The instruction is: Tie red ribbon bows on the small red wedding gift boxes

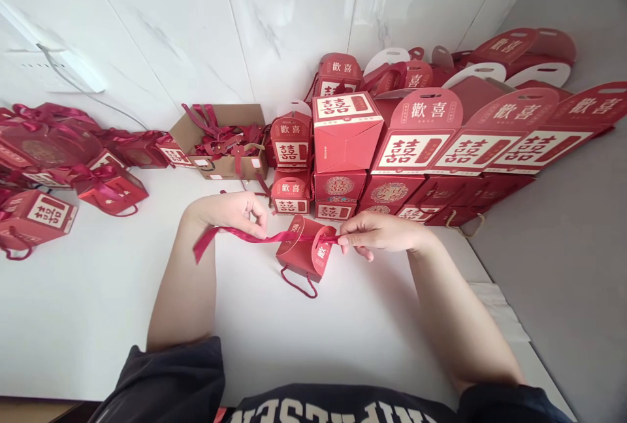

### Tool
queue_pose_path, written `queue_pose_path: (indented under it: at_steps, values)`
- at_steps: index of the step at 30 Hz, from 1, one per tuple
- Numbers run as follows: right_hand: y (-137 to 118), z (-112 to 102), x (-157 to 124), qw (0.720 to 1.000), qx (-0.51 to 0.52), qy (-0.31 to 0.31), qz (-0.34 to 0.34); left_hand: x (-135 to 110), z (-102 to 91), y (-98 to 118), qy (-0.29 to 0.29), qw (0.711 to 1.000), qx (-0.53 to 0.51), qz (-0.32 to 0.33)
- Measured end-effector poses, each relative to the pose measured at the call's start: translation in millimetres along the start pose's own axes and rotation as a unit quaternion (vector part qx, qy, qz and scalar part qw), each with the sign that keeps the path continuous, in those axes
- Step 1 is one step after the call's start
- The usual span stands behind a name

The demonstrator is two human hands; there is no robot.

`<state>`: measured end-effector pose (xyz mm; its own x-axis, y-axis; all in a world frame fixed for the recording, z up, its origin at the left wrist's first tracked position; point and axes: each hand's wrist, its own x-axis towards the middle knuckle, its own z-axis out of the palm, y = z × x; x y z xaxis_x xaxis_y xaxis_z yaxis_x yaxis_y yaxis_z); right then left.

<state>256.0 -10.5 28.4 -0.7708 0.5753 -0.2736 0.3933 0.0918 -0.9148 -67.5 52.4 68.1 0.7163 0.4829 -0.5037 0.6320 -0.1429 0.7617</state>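
Observation:
A small red gift box (298,262) with rounded top flaps and a twisted cord handle (306,291) sits on the white table between my hands. A dark red ribbon (279,237) stretches across the top of the box. My left hand (240,215) pinches the ribbon to the left of the box, and a loose end hangs past my wrist. On the other side, my right hand (382,232) grips the ribbon close to the box's right flap. Whether the ribbon passes through the flaps' slots, I cannot tell.
Behind stands an open cardboard box (206,168) of ribbons and cords. Red boxes (416,142) are stacked at the back right along the grey wall (578,227). Ribbon-tied red boxes (112,188) crowd the left side of the white table (117,292). A cable hangs down the tiled wall.

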Motion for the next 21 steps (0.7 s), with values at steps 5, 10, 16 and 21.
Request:
queue_pose_path:
  at_steps: [5, 10, 16, 21]
  values:
    - [-6, -3, -12, 0.999, -0.025, 0.025, 0.003, -6, -8.2, -9, -0.008, 0.999, 0.033, -0.021]
    - [-4, -3, -15, 0.999, -0.029, 0.021, 0.017, -18, -18.8, -23, 0.019, 0.998, 0.037, -0.053]
    - [-12, -6, -28, 0.993, -0.006, 0.111, -0.032, -24, -28.2, -33, 0.104, 0.989, 0.000, 0.101]
    - [-20, -4, -34, 0.936, 0.086, 0.307, -0.151, -20, -21.7, -27, 0.143, 0.966, -0.097, 0.190]
